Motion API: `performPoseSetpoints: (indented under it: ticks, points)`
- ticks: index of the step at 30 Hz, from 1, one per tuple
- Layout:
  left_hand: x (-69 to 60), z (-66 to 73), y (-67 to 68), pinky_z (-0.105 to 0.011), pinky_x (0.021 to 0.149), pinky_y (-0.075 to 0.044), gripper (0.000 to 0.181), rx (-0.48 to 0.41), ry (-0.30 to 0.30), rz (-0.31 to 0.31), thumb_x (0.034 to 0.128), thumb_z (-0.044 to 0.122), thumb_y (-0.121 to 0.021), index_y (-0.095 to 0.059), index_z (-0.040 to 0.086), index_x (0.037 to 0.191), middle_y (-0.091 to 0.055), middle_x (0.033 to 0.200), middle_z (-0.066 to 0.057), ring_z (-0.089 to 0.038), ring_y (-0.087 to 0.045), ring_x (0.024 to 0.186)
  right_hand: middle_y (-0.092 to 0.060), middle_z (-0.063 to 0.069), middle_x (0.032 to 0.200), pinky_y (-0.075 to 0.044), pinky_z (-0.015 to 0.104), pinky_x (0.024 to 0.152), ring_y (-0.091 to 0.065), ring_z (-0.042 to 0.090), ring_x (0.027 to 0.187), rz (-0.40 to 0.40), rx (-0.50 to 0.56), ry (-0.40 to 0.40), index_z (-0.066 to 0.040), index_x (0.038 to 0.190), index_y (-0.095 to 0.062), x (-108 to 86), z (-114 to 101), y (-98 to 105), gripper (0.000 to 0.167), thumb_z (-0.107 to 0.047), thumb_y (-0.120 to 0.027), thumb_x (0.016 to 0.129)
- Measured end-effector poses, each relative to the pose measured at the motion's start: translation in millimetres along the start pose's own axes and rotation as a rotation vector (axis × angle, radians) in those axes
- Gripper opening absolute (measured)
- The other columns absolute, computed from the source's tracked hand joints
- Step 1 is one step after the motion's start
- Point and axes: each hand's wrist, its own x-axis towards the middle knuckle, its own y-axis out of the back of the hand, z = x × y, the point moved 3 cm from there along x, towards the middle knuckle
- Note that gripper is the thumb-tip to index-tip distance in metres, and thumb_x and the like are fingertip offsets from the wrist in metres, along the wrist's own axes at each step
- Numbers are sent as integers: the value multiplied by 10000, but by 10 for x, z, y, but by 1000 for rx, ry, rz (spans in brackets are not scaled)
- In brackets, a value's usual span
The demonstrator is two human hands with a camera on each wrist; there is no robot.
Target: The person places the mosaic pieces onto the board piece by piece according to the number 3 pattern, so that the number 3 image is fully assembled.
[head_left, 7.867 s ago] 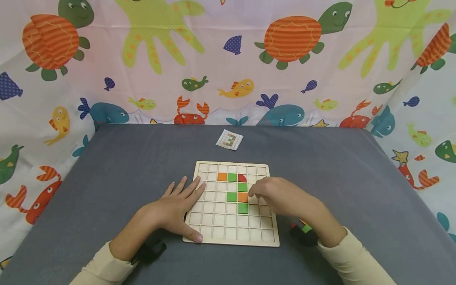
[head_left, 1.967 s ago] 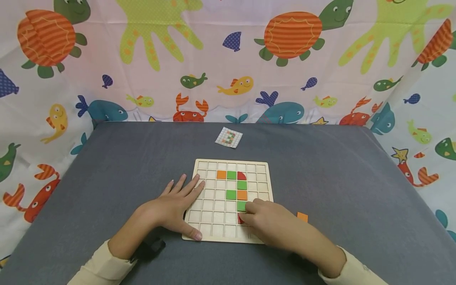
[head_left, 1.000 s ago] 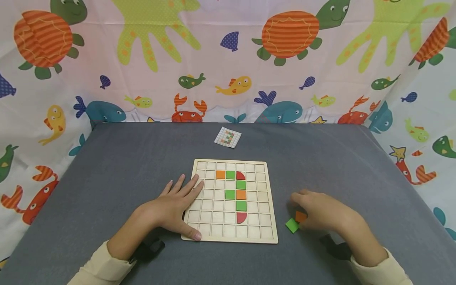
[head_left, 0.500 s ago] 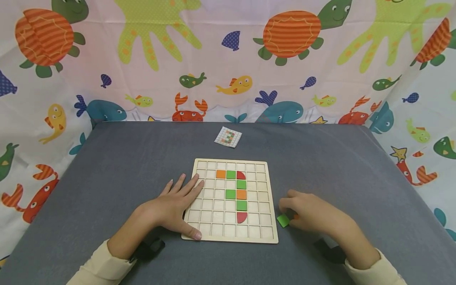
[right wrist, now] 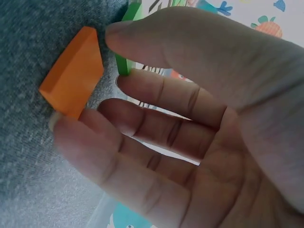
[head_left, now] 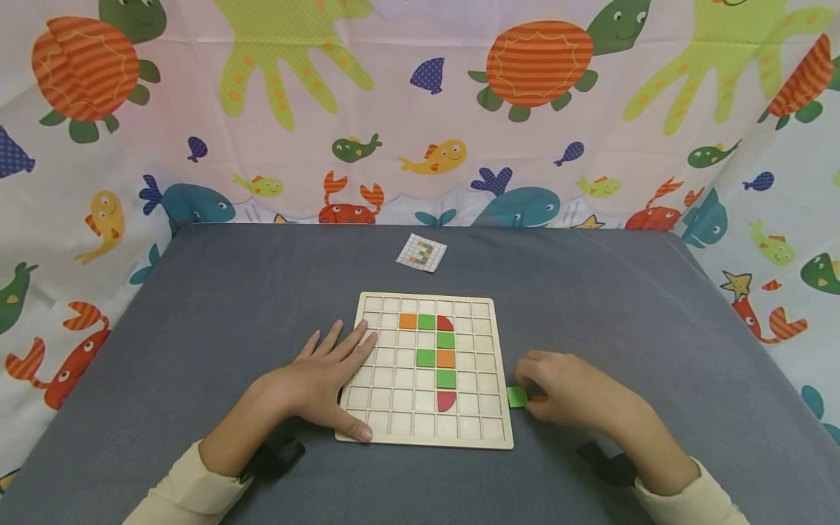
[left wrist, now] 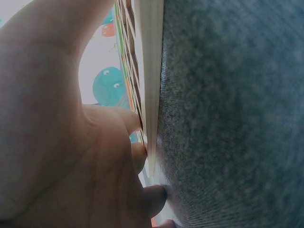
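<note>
A light wooden grid board (head_left: 400, 423) lies on the table. In it sit several square tiles, among them an orange tile (head_left: 445, 359) and a green tile (head_left: 426, 358), plus red quarter-circle pieces (head_left: 446, 401). My left hand (head_left: 318, 390) rests spread on the board's left edge, thumb at the near corner. Just off the right edge, my right hand (head_left: 564, 390) pinches a loose green tile (head_left: 517, 397) between thumb and index finger. Under its curled fingers lies an orange tile (right wrist: 78, 71), mostly hidden in the head view, with a fingertip against its edge.
A small pattern card (head_left: 421, 253) printed with a coloured grid lies behind the board. Grey cloth (head_left: 262, 277) covers the table. A curtain with sea animals (head_left: 394, 95) hangs at the back and sides.
A red quarter-circle piece was placed below the lowest green tile. My right hand then went to the loose tiles and shifted them left, turning the green one against the board's edge. The left hand stayed.
</note>
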Motion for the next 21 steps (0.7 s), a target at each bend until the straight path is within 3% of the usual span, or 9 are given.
performPoseSetpoints:
  ticks: [9,21]
  points:
    - [9,-1,-10,-658,1138,-2,1368,-8,-3,-3,633,836,-719,-83,149,1632,24,1678,-77,-409,82,1500,-421,-94,712,-301,245,513,-345,42,598,-19,-26,-22,-212,722,-510,18,-14,35,318,-53,-786,735]
    - [-1,-10,-4,-663,1136,-9,1370,-3,-6,4,634,836,-718,-83,144,1631,23,1678,-84,-415,79,1499,-549,-97,812,-402,245,569,-441,43,655,-26,-43,24,-190,818,-626,215,-203,38,245,-162,-861,758]
